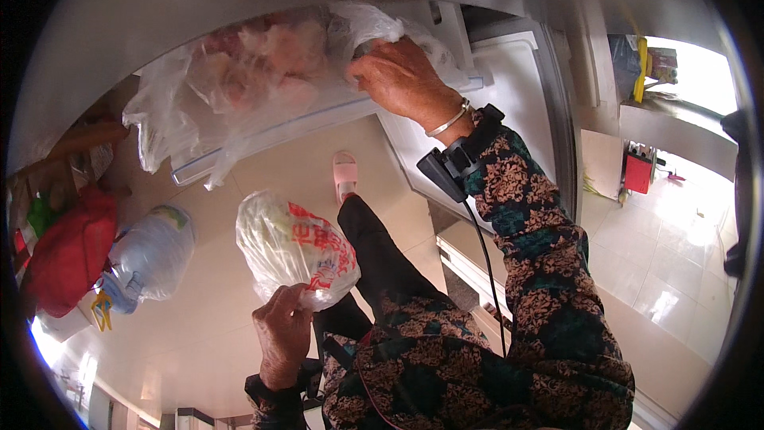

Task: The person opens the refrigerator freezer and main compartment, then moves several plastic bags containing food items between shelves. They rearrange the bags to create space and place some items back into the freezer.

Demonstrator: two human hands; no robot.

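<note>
Red-printed plastic bag (298,247) pinched by left hand (282,336); right hand (404,80) curled over clear bag (370,21) in drawer (334,115), grip unclear.

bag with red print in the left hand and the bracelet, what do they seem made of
Bag: likely thin, glossy plastic film; it wrinkles and pale green shows through. Bracelet: seems polished metal, given its bright silvery shine, though which metal is unclear.

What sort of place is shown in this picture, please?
Probably a home kitchen: a clear drawer holds bagged, meat-like food, beside what looks like an open, white-lined fridge door.
</note>
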